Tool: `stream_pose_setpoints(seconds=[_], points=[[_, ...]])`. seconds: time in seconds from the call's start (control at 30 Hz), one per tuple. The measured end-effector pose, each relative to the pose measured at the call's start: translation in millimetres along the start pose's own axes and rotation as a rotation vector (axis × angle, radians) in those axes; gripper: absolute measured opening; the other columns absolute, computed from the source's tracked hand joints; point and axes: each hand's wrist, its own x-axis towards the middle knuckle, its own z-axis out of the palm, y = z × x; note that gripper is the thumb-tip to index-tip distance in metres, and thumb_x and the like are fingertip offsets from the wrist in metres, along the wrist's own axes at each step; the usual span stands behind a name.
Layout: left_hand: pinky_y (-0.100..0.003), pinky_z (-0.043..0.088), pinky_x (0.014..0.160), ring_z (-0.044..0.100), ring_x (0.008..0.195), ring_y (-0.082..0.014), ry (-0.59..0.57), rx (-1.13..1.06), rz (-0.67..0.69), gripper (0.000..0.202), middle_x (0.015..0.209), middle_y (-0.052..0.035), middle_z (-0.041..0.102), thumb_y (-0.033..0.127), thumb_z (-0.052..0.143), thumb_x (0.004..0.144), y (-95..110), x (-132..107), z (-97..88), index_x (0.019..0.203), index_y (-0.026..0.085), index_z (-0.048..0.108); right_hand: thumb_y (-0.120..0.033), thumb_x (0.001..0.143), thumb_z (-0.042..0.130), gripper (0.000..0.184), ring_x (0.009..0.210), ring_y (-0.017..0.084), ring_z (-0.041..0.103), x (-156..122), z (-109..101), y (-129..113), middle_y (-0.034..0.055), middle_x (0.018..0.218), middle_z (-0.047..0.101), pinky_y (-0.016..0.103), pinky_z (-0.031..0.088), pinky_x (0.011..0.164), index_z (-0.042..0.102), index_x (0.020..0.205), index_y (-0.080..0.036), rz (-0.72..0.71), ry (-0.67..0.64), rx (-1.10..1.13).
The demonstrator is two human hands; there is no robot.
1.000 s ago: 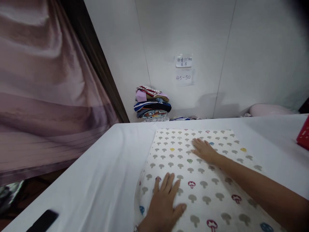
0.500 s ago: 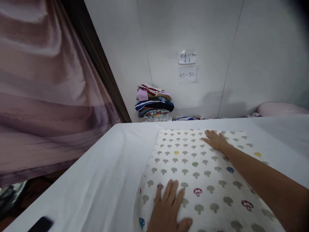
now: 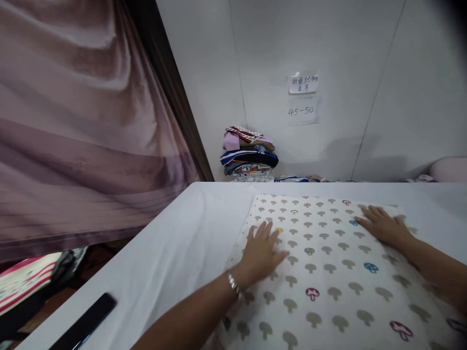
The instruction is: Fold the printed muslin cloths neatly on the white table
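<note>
A white cloth printed with grey and coloured mushrooms (image 3: 321, 282) lies spread on the table in front of me, its near part running out of view at the bottom. My left hand (image 3: 260, 253), with a silver band at the wrist, rests on the left side of the cloth, fingers spread. Toward the far right part of the cloth, my right hand (image 3: 386, 226) lies flat with its fingers stretched out. Neither hand grasps the fabric.
The table has a white cover (image 3: 175, 243). A black phone-like object (image 3: 87, 323) lies at its near left edge. Behind stands a stack of folded fabrics (image 3: 250, 153) by the wall with paper signs (image 3: 302, 111). A pinkish curtain (image 3: 83, 121) hangs at left.
My left hand has moved forward along the cloth's left side. My right hand has slid to the right across it. The view has turned slightly left, showing more of the black object.
</note>
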Motion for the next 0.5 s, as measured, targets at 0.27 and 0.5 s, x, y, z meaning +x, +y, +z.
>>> stream_pose_setpoints(seconds=[0.27, 0.5], points=[[-0.052, 0.008, 0.11, 0.007, 0.139, -0.0251, 0.014, 0.065, -0.295, 0.071, 0.152, -0.006, 0.012, 0.064, 0.022, 0.085, -58.6, 136.6, 30.4, 0.141, 0.021, 0.027, -0.054, 0.089, 0.017, 0.067, 0.137, 0.027, 0.013, 4.1, -0.6, 19.9, 0.0094, 0.15, 0.018, 0.052, 0.016, 0.105, 0.026, 0.144, -0.017, 0.053, -0.055, 0.087], [-0.053, 0.011, 0.11, 0.005, 0.14, -0.0242, 0.016, 0.062, -0.352, 0.074, 0.152, -0.0029, 0.011, 0.065, 0.014, 0.084, -73.4, 140.1, 38.3, 0.142, 0.022, 0.024, -0.056, 0.089, 0.017, 0.067, 0.137, 0.028, 0.015, 8.0, -9.2, 27.7, 0.0102, 0.15, 0.018, 0.055, 0.016, 0.104, 0.031, 0.142, -0.017, 0.109, -0.039, 0.089]])
